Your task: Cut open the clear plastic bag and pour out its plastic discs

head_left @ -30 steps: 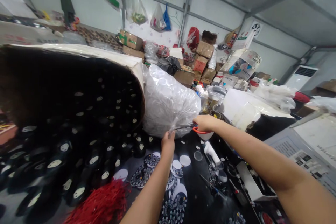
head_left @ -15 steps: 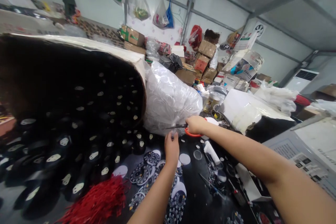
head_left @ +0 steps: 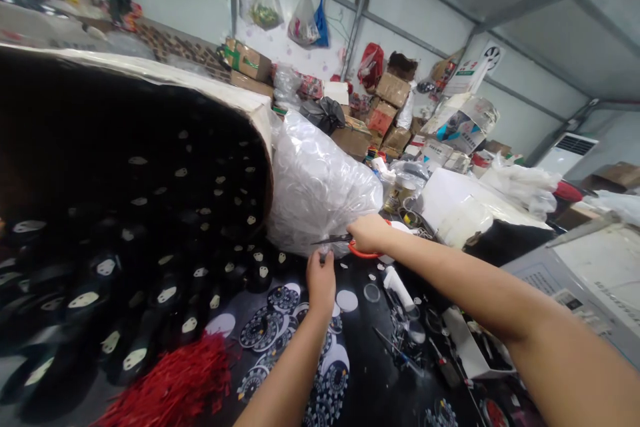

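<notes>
Nearest me, a heap of red strands [head_left: 175, 383] lay at the counter's [head_left: 373, 390] front edge, left of my left forearm. Round printed discs [head_left: 273, 330] were spread flat on the dark counter beneath that arm, some white, some patterned like dials. To my right sat small tools and a white tube [head_left: 399, 285], with a clear ring [head_left: 371, 292] just beside it.

My left hand [head_left: 321, 278] was closed in a pinch on the lower edge of the bag [head_left: 320, 187], fingers gripping the thin plastic where it met the counter. My right hand [head_left: 369, 233] was wrapped through the red handles of the scissors [head_left: 345, 241], holding them level. Their blades pointed left, with the tips against the bag just above my left hand. I could not tell how far the blades were parted.

The bag was clear plastic, stuffed with white discs, and rested on the counter against a big box [head_left: 150, 160]. That box lay tipped on its side, and black pieces [head_left: 165, 293] with pale oval marks spilled out of it across the counter to my left.

Farther off, cartons [head_left: 387, 90] were stacked along the wall, plastic sacks [head_left: 303, 20] hung from above, and an air conditioner [head_left: 565, 150] stood at the far right.
</notes>
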The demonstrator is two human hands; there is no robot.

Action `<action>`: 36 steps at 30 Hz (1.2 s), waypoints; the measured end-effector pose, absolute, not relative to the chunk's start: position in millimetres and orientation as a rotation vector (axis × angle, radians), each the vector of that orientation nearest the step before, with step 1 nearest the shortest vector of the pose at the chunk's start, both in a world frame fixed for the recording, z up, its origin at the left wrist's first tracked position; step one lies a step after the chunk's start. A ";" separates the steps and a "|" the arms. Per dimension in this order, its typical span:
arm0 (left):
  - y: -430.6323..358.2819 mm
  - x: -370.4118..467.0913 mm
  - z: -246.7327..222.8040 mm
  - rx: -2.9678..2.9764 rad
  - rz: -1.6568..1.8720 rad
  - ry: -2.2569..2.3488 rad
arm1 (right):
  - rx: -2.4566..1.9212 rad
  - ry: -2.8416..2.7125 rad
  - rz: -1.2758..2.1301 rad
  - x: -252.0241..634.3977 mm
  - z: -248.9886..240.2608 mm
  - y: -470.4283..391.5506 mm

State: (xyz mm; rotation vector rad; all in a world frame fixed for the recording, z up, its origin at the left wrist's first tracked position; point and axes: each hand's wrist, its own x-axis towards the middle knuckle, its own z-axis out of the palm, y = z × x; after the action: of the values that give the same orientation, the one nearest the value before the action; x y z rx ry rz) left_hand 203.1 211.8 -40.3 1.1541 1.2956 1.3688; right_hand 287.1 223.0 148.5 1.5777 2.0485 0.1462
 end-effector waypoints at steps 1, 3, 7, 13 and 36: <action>211.2 203.9 -40.0 1.152 1.370 1.293 | 1.574 2.057 0.158 285.6 146.2 222.9; 209.9 204.5 -40.1 1.151 1.371 1.291 | 1.568 2.072 0.178 283.9 141.7 221.7; 210.4 199.1 -42.0 1.171 1.348 1.300 | 1.548 2.095 0.183 287.5 139.6 215.9; 213.8 192.7 -41.5 1.198 1.314 1.316 | 1.561 2.071 0.137 294.8 148.2 208.7; 219.6 176.2 -43.5 1.022 1.254 1.148 | 1.710 1.886 -0.025 297.4 156.3 193.3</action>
State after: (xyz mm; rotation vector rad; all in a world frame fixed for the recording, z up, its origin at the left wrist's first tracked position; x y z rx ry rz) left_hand 176.2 219.6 -43.5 1.0219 1.1480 1.2540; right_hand 297.4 193.3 156.3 1.7100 1.8864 -0.0251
